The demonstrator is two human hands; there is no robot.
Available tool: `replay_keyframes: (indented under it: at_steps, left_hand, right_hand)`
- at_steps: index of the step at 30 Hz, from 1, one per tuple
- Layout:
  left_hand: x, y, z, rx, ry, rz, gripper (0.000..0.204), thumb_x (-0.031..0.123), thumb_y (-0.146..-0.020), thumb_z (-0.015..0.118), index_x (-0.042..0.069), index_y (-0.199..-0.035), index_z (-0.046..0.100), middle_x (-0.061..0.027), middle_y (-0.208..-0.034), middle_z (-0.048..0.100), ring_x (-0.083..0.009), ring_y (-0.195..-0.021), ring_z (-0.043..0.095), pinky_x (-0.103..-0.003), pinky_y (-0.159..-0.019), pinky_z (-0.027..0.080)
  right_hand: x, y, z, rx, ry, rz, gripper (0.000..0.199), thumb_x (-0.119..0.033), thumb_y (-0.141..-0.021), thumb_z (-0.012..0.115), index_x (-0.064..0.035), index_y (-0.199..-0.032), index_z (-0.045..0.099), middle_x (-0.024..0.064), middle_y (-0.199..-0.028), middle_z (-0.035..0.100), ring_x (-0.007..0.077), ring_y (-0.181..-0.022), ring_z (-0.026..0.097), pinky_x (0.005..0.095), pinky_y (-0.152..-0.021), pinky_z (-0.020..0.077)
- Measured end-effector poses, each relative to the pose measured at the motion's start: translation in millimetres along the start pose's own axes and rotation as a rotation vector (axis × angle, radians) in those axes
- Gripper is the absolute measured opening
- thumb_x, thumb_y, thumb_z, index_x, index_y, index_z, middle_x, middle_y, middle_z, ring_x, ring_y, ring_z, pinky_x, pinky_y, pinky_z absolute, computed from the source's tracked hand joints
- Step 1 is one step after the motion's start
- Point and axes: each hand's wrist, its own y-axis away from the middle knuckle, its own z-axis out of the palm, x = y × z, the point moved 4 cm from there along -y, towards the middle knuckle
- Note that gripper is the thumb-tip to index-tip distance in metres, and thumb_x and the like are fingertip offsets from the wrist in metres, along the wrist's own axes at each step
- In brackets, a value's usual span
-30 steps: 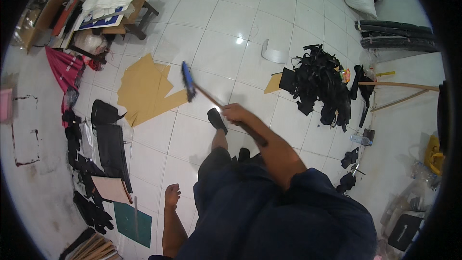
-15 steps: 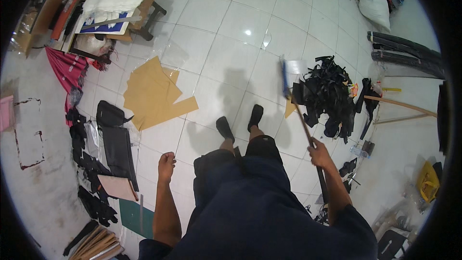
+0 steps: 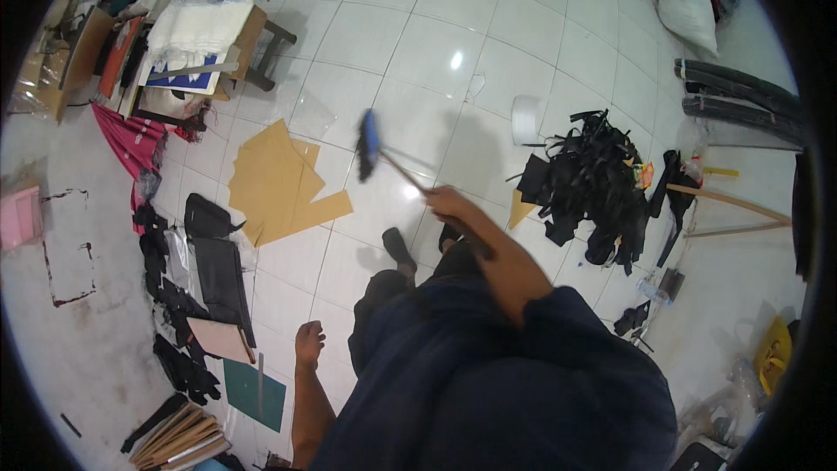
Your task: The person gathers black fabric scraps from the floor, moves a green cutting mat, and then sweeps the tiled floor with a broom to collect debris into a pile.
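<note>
Right hand [image 3: 453, 206] closed round the handle of a broom [image 3: 384, 157] — blue-headed, dark bristles, head blurred over the white tiled floor [image 3: 540, 44], out in the open middle in front of the feet. Left hand [image 3: 309, 342] hanging loose at the side, fingers curled, holding nothing.

Probably light and stiff along the stick, soft only at the bristles; best held on the handle, well back from the head, one-handed as here. Smooth stick, could twist in the grip.

Brown cardboard pieces [image 3: 279, 183] flat on the floor just left of the broom head. Pile of black scraps [image 3: 593, 183] toward the floor's right side, white tape roll [image 3: 526, 119] beside it. Black bags and parts [image 3: 214, 262] along the left edge, green cutting mat [image 3: 253, 392] near the lower left, cluttered low stool [image 3: 209, 52] in the upper left corner.
</note>
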Motion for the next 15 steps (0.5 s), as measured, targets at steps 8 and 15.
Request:
replay_keyframes:
  at_steps: [8,15]
  left_hand:
    - [20.0,-9.2,71.0,-0.063,0.098,0.047,0.033,0.030,-0.084,0.052,0.003,-0.104,0.052,-0.0061,-0.088,0.056,-0.0157,-0.072,0.055,-0.028,-0.058,0.044]
    - [42.0,-7.3,79.4,-0.098,-0.042,0.014,0.034,0.029,-0.084,0.052,0.002,-0.104,0.052,-0.0080,-0.089,0.057,-0.0164,-0.073,0.056,-0.028,-0.057,0.044]
  right_hand:
    - [204.8,281.4,-92.7,0.376,-0.640,0.809,0.034,-0.012,-0.075,0.053,0.0013,-0.106,0.056,0.0065,-0.057,0.052,0.0153,-0.039,0.045,0.0311,-0.036,0.0381]
    - [112.2,309.1,-116.3,0.585,-0.282,0.475,0.040,-0.011,-0.077,0.050,0.0023,-0.114,0.050,0.0182,-0.088,0.057,0.0290,-0.077,0.053,0.0349,-0.068,0.0419]
